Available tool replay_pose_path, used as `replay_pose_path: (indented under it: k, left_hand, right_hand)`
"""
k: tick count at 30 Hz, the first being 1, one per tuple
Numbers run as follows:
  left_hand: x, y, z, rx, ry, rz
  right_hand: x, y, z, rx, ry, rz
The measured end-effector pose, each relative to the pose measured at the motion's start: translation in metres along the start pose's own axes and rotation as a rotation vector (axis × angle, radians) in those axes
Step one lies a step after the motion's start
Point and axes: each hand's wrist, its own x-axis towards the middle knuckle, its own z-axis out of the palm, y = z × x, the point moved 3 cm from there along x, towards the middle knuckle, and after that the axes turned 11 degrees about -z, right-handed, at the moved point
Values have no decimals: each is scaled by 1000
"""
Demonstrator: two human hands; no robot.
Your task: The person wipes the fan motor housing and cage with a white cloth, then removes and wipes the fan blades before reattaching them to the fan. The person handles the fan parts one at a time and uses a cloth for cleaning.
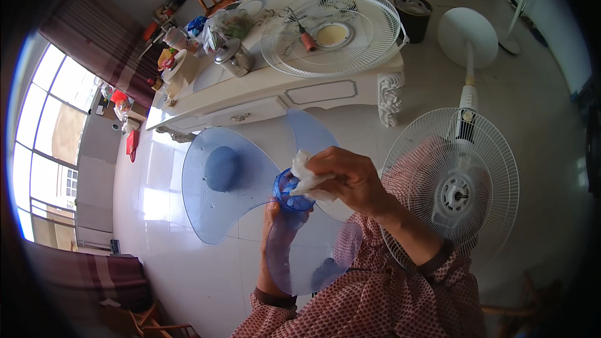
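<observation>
A translucent blue three-bladed fan blade (225, 164) hangs in front of me, its hub (294, 199) turned up towards me. My left hand (272, 213) grips it at the hub from below, partly seen through one blade. Between the fingers of my right hand (350, 176) is a crumpled white tissue or cloth (305, 171), pressed to the hub's rim. Droplets dot the large left blade. To my right, the rear wire guard (450, 188) of a pedestal fan (466, 98) leans by my leg, its motor housing not clearly seen.
A cream table (263, 94) with carved legs stands ahead. On it lie the front fan guard (333, 68), a red-handled screwdriver (307, 41), a lidded metal pot (235, 58) and plastic bags (223, 28). A black bin (413, 19) stands behind; a dark round object (221, 169) shows through the left blade.
</observation>
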Motion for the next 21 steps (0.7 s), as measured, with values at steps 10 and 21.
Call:
replay_pose_path:
  k: [10,21]
  left_hand:
    - [10,4,2,-152,-61,31]
    - [38,-3,60,36,-154,107]
  right_hand:
    - [1,-3,20,-766,-408,-427]
    - [-35,-45,-2,-1062,-134,-3]
